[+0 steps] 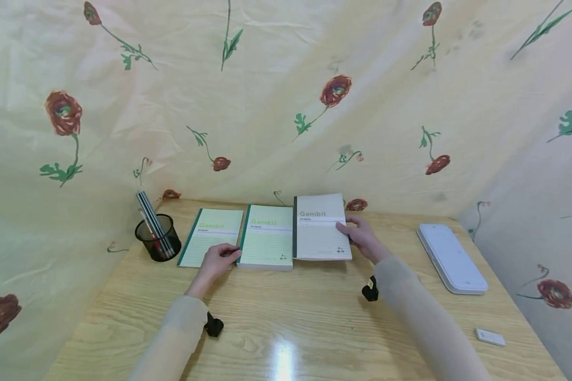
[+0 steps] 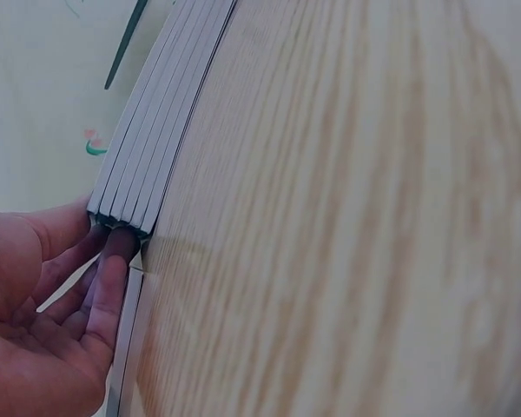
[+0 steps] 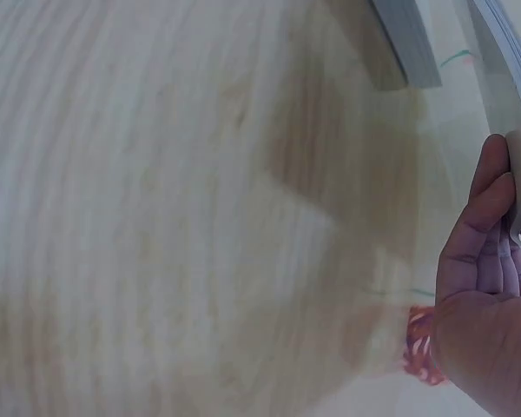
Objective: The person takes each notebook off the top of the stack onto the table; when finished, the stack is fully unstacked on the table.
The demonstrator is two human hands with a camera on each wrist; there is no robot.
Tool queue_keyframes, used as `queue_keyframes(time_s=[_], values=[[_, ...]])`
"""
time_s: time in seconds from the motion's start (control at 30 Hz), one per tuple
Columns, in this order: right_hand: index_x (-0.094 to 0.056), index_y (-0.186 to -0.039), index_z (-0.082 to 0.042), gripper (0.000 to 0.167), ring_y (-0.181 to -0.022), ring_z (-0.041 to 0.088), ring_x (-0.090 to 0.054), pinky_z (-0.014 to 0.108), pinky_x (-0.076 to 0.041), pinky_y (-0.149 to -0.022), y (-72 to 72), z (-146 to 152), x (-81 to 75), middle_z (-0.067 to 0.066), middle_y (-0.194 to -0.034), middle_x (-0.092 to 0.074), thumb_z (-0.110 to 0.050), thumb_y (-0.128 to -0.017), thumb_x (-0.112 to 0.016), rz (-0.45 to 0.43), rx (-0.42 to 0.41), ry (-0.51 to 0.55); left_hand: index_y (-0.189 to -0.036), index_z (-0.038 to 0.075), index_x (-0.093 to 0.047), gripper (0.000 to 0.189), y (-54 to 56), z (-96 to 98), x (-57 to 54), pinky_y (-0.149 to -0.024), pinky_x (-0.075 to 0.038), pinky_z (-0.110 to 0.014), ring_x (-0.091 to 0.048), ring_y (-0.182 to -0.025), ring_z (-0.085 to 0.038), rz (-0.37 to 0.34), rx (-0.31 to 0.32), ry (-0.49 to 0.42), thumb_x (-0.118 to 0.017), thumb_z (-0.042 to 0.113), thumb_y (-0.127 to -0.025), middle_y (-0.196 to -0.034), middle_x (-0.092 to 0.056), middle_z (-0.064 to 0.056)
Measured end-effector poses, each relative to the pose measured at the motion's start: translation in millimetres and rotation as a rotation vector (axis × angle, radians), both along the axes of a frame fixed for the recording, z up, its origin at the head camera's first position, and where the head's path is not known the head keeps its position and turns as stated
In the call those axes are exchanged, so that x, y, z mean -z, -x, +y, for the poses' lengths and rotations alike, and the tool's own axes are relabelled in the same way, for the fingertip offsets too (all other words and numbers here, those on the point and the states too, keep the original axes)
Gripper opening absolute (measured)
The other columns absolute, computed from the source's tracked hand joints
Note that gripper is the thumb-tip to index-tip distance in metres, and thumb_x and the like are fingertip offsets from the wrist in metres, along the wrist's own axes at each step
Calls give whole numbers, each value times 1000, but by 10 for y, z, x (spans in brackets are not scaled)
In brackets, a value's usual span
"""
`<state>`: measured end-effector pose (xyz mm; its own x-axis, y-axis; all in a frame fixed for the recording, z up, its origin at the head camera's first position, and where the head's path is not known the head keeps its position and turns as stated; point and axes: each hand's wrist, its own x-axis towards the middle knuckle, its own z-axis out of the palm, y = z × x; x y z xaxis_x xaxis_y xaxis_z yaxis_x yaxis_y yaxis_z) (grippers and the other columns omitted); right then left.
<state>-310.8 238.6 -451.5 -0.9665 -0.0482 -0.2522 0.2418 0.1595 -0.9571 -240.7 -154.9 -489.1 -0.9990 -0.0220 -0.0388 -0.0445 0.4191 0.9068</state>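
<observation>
Three "Gambit" notebook places line the back of the table in the head view. My right hand (image 1: 364, 239) grips the right edge of a dark-spined notebook (image 1: 321, 235), thumb on its cover and fingers underneath. In the right wrist view this raised notebook (image 3: 514, 95) stands off the table, bending slightly. To its left is a stack of green-spined notebooks (image 1: 266, 243). My left hand (image 1: 216, 262) pinches that stack's spine edge, thumb at the top cover; the left wrist view shows several layers in the stack (image 2: 161, 113). A thin green-spined notebook (image 1: 209, 238) lies flat, partly behind my left hand.
A black mesh cup (image 1: 159, 243) holding pencils (image 1: 151, 214) stands at the back left. On the right lie a white flat case (image 1: 450, 256) and a small white block (image 1: 490, 337). Flowered cloth (image 1: 267, 106) hangs behind the wooden table (image 1: 286, 312).
</observation>
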Motion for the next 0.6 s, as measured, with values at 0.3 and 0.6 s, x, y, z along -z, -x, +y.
queue_keyframes(time_s=[0.3, 0.6], values=[[-43, -145, 3, 53, -80, 9, -60, 23, -51, -69, -21, 87, 129, 6, -101, -62, -19, -100, -63, -55, 51, -95, -110, -6, -70, 22, 18, -3, 18, -85, -51, -39, -63, -97, -27, -10, 3, -16, -68, 9, -95, -104, -70, -15], [-47, -144, -1, 55, -84, 14, -59, 26, -47, -73, -35, 84, 230, 9, -107, -63, -28, -99, -64, -96, 73, -253, -110, -6, -70, 21, 25, -25, 33, -85, -50, -39, -63, -97, -27, -14, 13, -26, -67, 10, -96, -104, -70, -15]])
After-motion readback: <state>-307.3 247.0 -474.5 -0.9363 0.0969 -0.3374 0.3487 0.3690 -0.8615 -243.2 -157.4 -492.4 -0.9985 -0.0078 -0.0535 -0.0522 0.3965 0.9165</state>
